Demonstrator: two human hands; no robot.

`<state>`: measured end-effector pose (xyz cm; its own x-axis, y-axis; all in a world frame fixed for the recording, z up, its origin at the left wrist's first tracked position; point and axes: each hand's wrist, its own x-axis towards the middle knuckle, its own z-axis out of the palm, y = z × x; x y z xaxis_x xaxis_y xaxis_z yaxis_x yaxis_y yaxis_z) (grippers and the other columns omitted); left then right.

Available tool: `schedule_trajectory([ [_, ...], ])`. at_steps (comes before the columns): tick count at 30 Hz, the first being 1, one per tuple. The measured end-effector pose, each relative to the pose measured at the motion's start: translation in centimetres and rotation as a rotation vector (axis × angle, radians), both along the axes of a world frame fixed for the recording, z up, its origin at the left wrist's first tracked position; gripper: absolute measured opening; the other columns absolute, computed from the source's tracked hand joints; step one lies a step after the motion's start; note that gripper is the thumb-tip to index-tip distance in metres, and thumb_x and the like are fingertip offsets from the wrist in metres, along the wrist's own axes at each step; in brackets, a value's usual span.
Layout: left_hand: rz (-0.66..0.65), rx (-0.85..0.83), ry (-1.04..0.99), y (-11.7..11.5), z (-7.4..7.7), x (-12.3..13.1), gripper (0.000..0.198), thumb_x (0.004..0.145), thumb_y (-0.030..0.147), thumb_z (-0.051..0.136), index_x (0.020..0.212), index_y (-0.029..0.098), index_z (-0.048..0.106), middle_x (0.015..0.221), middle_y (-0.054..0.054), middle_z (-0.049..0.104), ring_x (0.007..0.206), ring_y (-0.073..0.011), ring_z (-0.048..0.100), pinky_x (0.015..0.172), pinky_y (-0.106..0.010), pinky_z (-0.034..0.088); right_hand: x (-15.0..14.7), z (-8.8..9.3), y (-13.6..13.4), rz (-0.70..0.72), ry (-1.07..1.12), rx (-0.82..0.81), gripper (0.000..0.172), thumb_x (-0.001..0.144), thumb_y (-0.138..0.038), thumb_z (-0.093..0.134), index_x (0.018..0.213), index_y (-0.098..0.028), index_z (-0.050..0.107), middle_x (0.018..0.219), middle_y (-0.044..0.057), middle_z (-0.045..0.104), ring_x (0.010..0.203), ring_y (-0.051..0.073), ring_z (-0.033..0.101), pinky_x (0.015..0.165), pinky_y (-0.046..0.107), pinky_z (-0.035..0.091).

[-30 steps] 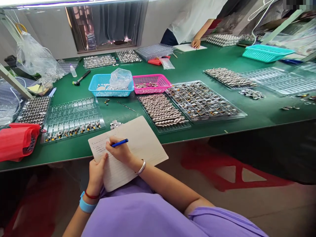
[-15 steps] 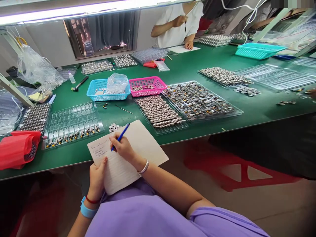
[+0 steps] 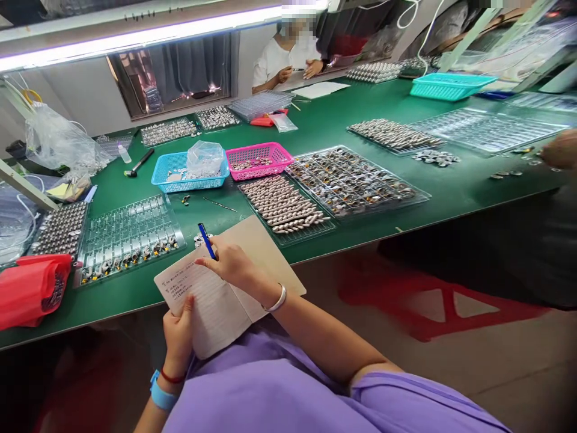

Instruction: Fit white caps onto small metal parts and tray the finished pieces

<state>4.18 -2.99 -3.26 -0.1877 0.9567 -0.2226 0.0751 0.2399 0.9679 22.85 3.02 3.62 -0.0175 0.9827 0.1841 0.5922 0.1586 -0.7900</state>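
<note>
An open notebook (image 3: 220,313) with handwritten lines on its left page rests on my lap and leans on the table's front edge. My left hand (image 3: 179,328) grips its lower left side, thumb on top of the page. Over the upper part of the notebook, my right hand (image 3: 229,261) holds a blue pen (image 3: 206,240), which points up and to the left. The pen's lower end is hidden by the fingers. Small silver parts (image 3: 198,240) lie just behind the notebook.
On the green table (image 3: 211,216) are a blue basket (image 3: 192,183), a pink basket (image 3: 261,170), trays of small parts (image 3: 356,180), a hammer (image 3: 140,163) and a red bag (image 3: 31,288). A person (image 3: 288,60) sits across; another person's hand (image 3: 561,150) is at the right edge.
My right hand has turned and the pen now tilts the other way, its top to the left. The view has shifted slightly. The person across has raised both hands off the paper.
</note>
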Motion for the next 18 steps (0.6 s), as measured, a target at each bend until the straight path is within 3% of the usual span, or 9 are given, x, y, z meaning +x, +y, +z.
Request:
schedule_trajectory([
  [2,0.007,0.011,0.021,-0.1,0.1,0.0,0.046,0.071,0.049,0.078,0.091,0.008,0.076,0.096,-0.015,0.078,0.088,-0.0277,0.072,0.074,-0.033,0.055,0.1,0.2,0.1,-0.010,-0.019,-0.007,0.034,0.082,-0.037,0.076,0.100,-0.013,0.059,0.072,0.002,0.064,0.059,0.015,0.055,0.055,0.023,0.031],
  [4,0.013,0.023,0.038,-0.2,0.2,0.0,0.051,0.067,0.053,0.078,0.089,0.007,0.077,0.093,-0.015,0.079,0.086,-0.0287,0.072,0.071,-0.032,0.055,0.1,0.3,0.1,0.022,-0.041,-0.017,0.027,0.086,-0.040,0.070,0.087,-0.015,0.061,0.063,0.000,0.062,0.054,0.014,0.054,0.053,0.023,0.030],
  [8,0.040,0.035,0.076,-0.3,0.5,0.1,0.056,0.061,0.059,0.079,0.082,0.006,0.078,0.083,-0.015,0.078,0.076,-0.0279,0.071,0.064,-0.032,0.053,0.1,0.5,0.2,0.074,-0.092,-0.016,0.037,0.100,-0.036,0.050,0.071,-0.016,0.060,0.053,-0.001,0.058,0.050,0.013,0.054,0.051,0.023,0.030],
  [18,0.088,0.044,0.150,-0.8,1.1,0.5,0.061,0.056,0.067,0.077,0.071,0.008,0.076,0.069,-0.012,0.075,0.065,-0.0271,0.067,0.053,-0.031,0.048,-0.2,0.8,-0.8,0.032,-0.354,-0.075,0.035,0.102,-0.033,0.044,0.088,-0.013,0.068,0.086,0.017,0.074,0.073,0.024,0.069,0.058,0.028,0.038],
])
